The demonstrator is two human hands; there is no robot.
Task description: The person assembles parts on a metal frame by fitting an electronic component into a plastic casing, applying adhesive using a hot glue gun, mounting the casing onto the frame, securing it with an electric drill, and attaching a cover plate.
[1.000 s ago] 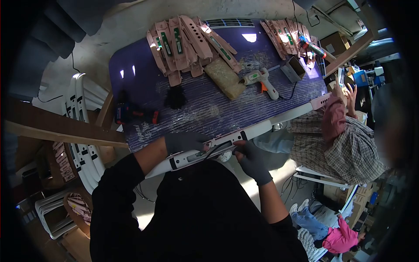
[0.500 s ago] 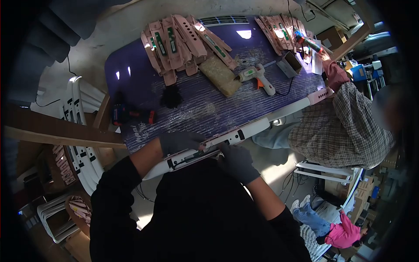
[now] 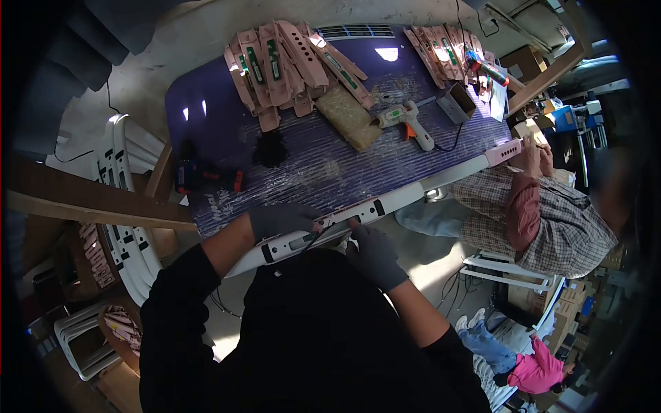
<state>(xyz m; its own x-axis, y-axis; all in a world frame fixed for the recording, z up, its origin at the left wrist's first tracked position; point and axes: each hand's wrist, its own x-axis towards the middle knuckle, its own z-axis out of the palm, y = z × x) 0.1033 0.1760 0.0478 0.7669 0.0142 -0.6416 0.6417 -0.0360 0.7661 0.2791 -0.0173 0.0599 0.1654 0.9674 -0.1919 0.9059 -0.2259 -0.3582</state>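
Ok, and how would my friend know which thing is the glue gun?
Find the big purple table. On it, look between the tan block and the open grey box: the glue gun lies there. It's whitish, and its bright orange trigger sets it apart from both.

Glue gun (image 3: 396, 115) laid beside tan block (image 3: 349, 117) | drill (image 3: 187, 176) set on purple counter (image 3: 206, 89) | person in pink (image 3: 539, 369) seen lower right

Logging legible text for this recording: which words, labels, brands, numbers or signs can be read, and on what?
None legible.
White rail: nothing readable.
Purple tabletop: pale writing-like marks, too blurred.
Glue gun: label too small.
Green strips on pink parts: too small.
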